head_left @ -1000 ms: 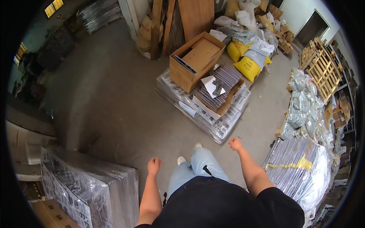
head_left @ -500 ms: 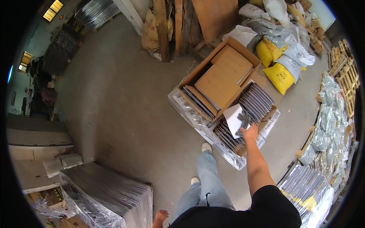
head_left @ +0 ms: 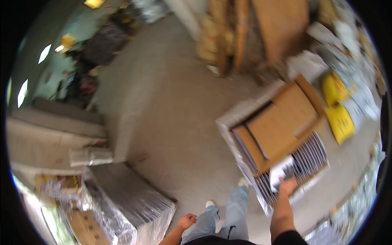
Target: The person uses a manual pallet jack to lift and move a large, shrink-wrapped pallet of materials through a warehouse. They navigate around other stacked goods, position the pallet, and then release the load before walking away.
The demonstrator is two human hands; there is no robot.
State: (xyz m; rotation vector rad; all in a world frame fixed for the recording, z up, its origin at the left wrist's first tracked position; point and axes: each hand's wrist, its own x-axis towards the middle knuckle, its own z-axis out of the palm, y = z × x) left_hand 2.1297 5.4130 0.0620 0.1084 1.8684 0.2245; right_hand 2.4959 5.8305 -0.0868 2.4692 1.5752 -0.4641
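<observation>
head view, blurred throughout: right hand (head_left: 288, 185) reaching over the near corner of the wrapped pallet stack (head_left: 245, 163), fingers closing on a white sheet or packet (head_left: 282, 171) lying on the ribbed dark-and-light rows (head_left: 310, 153) at the near side of that stack, though how firmly cannot be told; open cardboard box (head_left: 281, 122) sitting on the stack's far half, just beyond the white piece; yellow sacks (head_left: 339, 110) lying just past the stack's right edge; left hand (head_left: 187, 221) hanging loose and holding nothing, fingers half spread, well left of the stack, beside the jeans-clad legs (head_left: 222, 216); foil-wrapped bundle (head_left: 122, 204) standing farther left of the stack again.
</observation>
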